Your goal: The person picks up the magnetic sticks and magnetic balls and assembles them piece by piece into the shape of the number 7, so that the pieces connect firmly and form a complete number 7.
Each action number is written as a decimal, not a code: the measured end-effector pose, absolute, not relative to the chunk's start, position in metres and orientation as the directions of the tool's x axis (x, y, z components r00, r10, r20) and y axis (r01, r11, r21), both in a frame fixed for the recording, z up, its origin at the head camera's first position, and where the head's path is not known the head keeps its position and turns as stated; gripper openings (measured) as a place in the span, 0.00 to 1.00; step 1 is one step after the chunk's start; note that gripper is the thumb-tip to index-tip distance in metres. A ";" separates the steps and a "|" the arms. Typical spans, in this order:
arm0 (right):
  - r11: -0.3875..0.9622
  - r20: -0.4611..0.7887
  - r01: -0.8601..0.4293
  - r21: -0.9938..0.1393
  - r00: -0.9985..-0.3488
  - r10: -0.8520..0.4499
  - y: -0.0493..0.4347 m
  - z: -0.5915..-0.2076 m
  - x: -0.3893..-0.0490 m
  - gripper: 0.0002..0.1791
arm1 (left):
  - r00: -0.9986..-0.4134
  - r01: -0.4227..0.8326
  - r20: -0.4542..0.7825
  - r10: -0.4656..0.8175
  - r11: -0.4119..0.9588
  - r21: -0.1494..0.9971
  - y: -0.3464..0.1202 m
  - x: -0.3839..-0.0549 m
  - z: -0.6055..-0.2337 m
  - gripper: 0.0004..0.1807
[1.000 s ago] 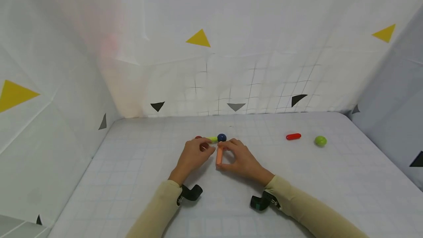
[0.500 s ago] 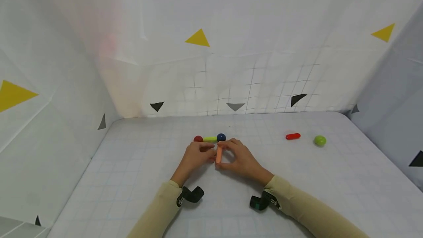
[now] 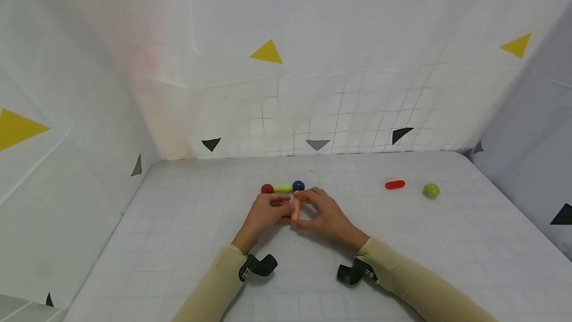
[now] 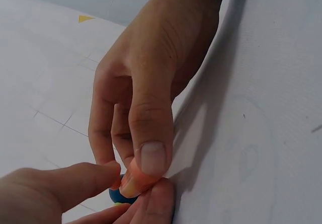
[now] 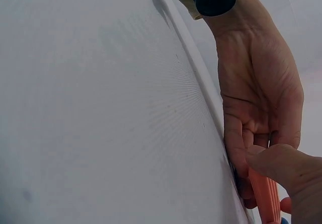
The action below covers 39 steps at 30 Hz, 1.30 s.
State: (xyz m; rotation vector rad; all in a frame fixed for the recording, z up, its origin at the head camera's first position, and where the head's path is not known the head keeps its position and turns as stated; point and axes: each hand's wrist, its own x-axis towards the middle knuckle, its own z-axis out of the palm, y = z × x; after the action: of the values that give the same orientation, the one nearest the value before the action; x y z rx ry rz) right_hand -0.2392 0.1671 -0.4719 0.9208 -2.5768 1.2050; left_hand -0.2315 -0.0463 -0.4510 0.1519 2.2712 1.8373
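An orange stick (image 3: pixel 295 209) lies on the white gridded mat, its far end just short of a blue ball (image 3: pixel 298 186). My left hand (image 3: pixel 280 208) pinches the stick from the left and my right hand (image 3: pixel 309 205) pinches it from the right. The blue ball ends a short row with a yellow-green stick (image 3: pixel 283 188) and a red ball (image 3: pixel 267 189). In the left wrist view my left thumb and fingers press the orange stick (image 4: pixel 132 182) above the blue ball (image 4: pixel 116 197). The right wrist view shows the orange stick (image 5: pixel 264 194) under my right fingers (image 5: pixel 236 148).
A red capsule-shaped stick (image 3: pixel 395 184) and a green ball (image 3: pixel 431 191) lie apart on the mat at the right. White cloth walls with yellow and black triangles close the mat at the back and both sides. Black wrist straps (image 3: pixel 261 265) rest near my sleeves.
My left hand has drawn back from the yellow-green stick to the orange stick, uncovering the red ball. The right hand and the orange stick have barely moved.
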 end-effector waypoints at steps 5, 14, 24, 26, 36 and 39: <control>0.481 0.387 -0.604 -0.635 -0.788 -0.479 0.166 -0.472 -0.239 0.37 | -0.974 -0.053 -0.096 0.207 0.203 0.978 -0.047 -0.231 -0.455 0.26; 0.480 0.405 -0.621 -0.620 -0.776 -0.483 0.165 -0.473 -0.239 0.37 | -0.976 -0.049 -0.091 0.199 0.205 0.978 -0.047 -0.229 -0.457 0.26; 0.468 0.398 -0.623 -0.627 -0.773 -0.495 0.164 -0.477 -0.242 0.37 | -0.980 -0.063 -0.101 0.173 0.213 0.975 -0.048 -0.227 -0.457 0.24; 0.469 0.403 -0.627 -0.622 -0.770 -0.495 0.164 -0.477 -0.241 0.37 | -0.979 -0.066 -0.104 0.174 0.208 0.976 -0.047 -0.228 -0.457 0.23; 0.490 0.388 -0.614 -0.619 -0.781 -0.489 0.168 -0.475 -0.243 0.39 | -0.976 -0.088 -0.120 0.181 0.175 0.981 -0.043 -0.229 -0.454 0.24; 0.491 0.393 -0.616 -0.616 -0.780 -0.486 0.169 -0.475 -0.243 0.40 | -0.974 -0.100 -0.129 0.188 0.157 0.983 -0.042 -0.229 -0.454 0.25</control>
State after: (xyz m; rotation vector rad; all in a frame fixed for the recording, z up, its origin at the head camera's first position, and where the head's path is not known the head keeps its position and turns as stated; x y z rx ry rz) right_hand -0.2427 0.1693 -0.4749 0.9574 -2.5653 1.1628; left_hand -0.2294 -0.0418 -0.4543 0.0860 2.2106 1.9054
